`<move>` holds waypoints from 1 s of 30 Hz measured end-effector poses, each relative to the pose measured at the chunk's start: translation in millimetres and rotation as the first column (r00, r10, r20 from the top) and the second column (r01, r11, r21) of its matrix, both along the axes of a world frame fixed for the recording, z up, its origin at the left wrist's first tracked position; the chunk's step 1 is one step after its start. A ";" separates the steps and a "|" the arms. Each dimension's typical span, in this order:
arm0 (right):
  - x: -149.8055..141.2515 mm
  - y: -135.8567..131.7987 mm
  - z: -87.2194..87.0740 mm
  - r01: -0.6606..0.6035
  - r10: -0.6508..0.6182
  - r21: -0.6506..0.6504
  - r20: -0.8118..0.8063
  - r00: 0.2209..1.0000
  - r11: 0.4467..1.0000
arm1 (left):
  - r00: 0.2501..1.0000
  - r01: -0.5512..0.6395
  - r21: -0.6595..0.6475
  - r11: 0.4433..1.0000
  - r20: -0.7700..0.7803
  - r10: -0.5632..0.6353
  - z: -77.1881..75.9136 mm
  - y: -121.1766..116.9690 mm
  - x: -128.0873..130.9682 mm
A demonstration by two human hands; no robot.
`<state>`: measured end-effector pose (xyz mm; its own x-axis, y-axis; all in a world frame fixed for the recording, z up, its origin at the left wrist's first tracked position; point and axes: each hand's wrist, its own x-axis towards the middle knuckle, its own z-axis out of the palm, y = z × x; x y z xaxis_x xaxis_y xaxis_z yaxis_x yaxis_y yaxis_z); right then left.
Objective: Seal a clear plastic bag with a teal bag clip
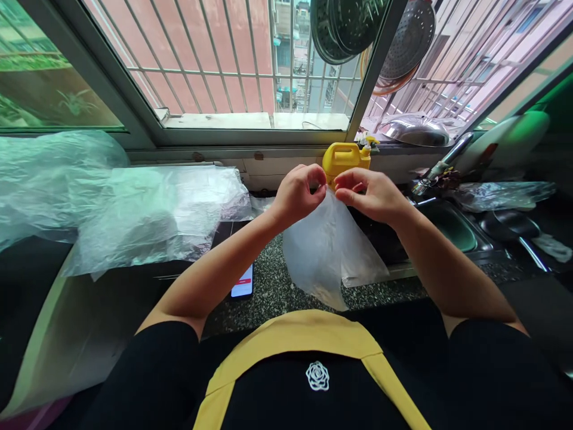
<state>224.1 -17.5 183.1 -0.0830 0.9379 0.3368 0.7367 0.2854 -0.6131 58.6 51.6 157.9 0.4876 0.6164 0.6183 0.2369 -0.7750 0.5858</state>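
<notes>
A translucent plastic bag (320, 248) hangs over the speckled countertop, its top edge pinched between my two hands. My left hand (301, 190) is closed, with thumb and forefinger meeting at the bag's upper corner. Close beside it, my right hand (369, 194) also has its thumb and fingers curled in at the top of the bag. The lower part of the bag spreads out in two flaps. Behind my hands stands a yellow jug (344, 156) with a handle.
Clear plastic sheeting (179, 209) covers the left side. A phone (242, 283) with its screen lit lies on the countertop (264, 310). To the right are a sink (452, 227) with a tap (441, 164) and a black pan (508, 226). A barred window runs along the back.
</notes>
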 end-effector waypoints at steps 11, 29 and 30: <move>15.9 -40.9 -29.0 0.116 -0.042 -0.140 0.444 0.895 0.983 | 0.996 0.021 -0.213 0.977 0.089 -0.003 8.5 -3.9 -14.5; 25.7 -40.8 -36.3 0.035 -0.011 0.041 -0.477 0.879 0.999 | 0.713 0.255 -0.513 0.820 0.672 0.199 -34.7 -14.6 -96.1; 21.9 -39.8 -38.1 0.057 -0.015 0.067 -0.512 0.859 0.996 | 0.702 0.246 -0.516 0.821 0.678 0.216 -36.0 -15.3 -96.6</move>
